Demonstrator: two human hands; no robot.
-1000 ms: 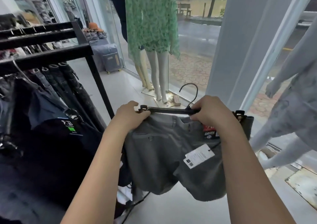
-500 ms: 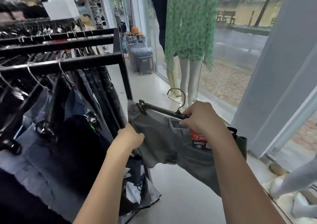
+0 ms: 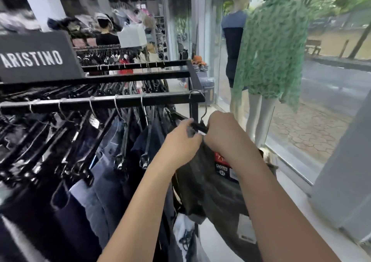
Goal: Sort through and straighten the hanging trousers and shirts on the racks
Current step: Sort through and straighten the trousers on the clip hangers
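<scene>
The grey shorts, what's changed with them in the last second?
The grey shorts and their hanger were carried up and left, from in front of the person to the right end of the rack rail, where the hook sits. The left hand let go of the hanger's end, dropped to the fabric, then took hold beside the right hand. The right hand kept its grip by the hook.

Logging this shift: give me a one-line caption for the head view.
Left hand and right hand grip the clip hanger of grey shorts, hook at the end of the rack rail.
</scene>
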